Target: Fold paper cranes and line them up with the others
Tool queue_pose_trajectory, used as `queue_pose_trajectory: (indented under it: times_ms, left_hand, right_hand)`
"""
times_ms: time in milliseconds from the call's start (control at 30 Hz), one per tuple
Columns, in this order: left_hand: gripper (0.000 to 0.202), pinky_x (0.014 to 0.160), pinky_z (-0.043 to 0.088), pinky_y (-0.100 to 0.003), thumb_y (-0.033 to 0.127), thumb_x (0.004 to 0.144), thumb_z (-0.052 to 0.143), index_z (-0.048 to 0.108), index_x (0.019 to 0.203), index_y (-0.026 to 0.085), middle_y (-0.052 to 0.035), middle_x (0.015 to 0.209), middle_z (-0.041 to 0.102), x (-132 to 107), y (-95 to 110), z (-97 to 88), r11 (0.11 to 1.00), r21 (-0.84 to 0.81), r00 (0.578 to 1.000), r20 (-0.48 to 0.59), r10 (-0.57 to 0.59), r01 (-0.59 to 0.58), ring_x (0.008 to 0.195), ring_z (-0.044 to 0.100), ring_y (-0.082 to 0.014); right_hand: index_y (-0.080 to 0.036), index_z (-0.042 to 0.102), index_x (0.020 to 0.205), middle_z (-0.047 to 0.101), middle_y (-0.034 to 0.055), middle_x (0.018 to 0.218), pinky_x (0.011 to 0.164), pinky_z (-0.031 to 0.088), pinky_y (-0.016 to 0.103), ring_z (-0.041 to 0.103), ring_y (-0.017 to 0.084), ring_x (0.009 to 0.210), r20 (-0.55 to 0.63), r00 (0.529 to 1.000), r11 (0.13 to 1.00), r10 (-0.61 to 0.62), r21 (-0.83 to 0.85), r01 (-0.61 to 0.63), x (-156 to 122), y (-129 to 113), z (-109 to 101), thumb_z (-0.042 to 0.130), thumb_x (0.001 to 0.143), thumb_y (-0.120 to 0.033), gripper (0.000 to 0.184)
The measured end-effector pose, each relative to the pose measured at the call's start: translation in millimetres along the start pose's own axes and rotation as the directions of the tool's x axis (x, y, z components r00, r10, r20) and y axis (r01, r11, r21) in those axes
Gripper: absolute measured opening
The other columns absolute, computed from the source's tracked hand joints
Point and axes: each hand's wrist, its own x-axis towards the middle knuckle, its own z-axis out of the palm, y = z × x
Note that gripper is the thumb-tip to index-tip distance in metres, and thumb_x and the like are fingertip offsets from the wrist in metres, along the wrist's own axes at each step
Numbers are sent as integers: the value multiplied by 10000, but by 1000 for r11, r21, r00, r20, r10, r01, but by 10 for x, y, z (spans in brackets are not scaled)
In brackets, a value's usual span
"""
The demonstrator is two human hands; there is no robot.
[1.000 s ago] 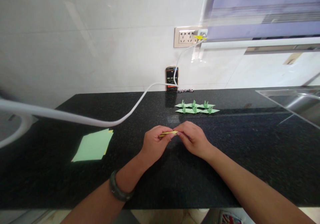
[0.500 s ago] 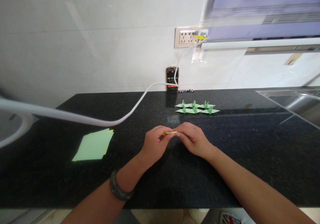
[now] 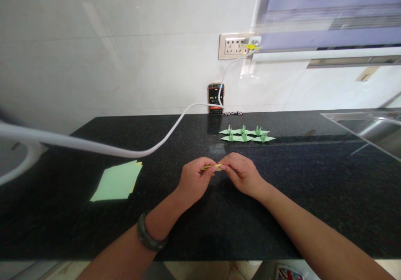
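Observation:
Between my two hands is a small folded piece of yellow paper, seen almost edge-on and mostly covered by fingers. My left hand pinches its left end with thumb and forefinger. From the other side my right hand grips the right end, its fingertips meeting those of the left. Just beyond the hands, several green paper cranes stand in two rows on the black countertop. To the left lies a stack of green square paper sheets with yellow edges peeking out.
A phone showing a timer leans on the wall. Its white cable loops across the left foreground and up to a wall socket. Beside the phone lies a beaded string. A metal sink is at right.
The yellow paper has tilted slightly between the fingers, and a little more of it shows. Both hands stay in nearly the same spot.

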Motion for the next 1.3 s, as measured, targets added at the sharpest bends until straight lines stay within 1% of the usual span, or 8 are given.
queue_pose_trajectory:
  times_ms: [200,333,633,833,933,1033,1200,1300]
  left_hand:
    - [156,581,436,-212,272,779,483,590,778,158,-14,664,607,-1,-4,2,999,-29,1000,6,-16,16,612,565,-109]
    - [161,578,438,-210,254,792,455,584,799,158,-16,697,607,-3,-3,5,998,-51,999,26,-18,19,607,569,-104]
    - [197,614,446,-233,214,819,386,574,865,177,-13,701,607,2,13,3,1000,5,999,49,-4,4,662,576,-123]
    - [245,695,451,-259,215,834,359,543,988,163,-40,804,609,-9,-7,29,1000,-31,998,68,-2,4,734,578,-131]
    - [259,704,456,-263,215,840,345,530,1013,160,-48,840,603,-14,-6,33,999,-51,998,67,-10,13,733,580,-127]
    - [266,707,459,-267,205,842,334,531,1015,163,-49,839,604,-17,-1,34,999,-45,997,76,11,-8,736,581,-129]
    - [276,696,463,-265,224,848,325,508,1047,170,-49,831,608,-15,-15,44,998,-69,999,44,-2,5,732,584,-129]
    - [250,685,458,-252,270,819,408,515,1024,176,-48,884,611,1,-20,38,998,-56,1000,11,-16,17,748,580,-129]
  right_hand:
    - [-176,575,864,609,49,800,707,433,292,538,145,758,-3,1000,1000,-11,6,11,6,-13,1,437,825,-178,143]
    - [-177,575,863,607,48,790,701,433,290,542,145,753,-8,1000,1000,-7,-6,7,2,-17,-8,425,830,-189,154]
    - [-179,568,856,605,52,786,682,425,290,534,151,738,-12,1000,999,5,-36,-5,6,4,-1,404,839,-201,166]
    - [-177,557,829,595,48,775,681,422,282,528,148,737,-24,1000,999,17,-48,-18,4,17,7,406,835,-192,152]
    - [-180,556,826,597,45,775,675,421,285,526,149,733,-25,1000,999,9,-52,-10,3,15,12,399,838,-192,158]
    - [-181,558,827,599,46,771,668,420,288,526,153,730,-36,999,998,9,-56,-11,5,17,15,405,835,-188,153]
    - [-181,561,844,605,49,782,676,423,289,532,154,737,-44,999,998,25,-50,-27,12,20,3,408,836,-185,153]
    - [-179,565,851,606,50,791,682,427,288,538,152,745,-42,998,998,36,-48,-38,12,20,-3,410,836,-189,157]
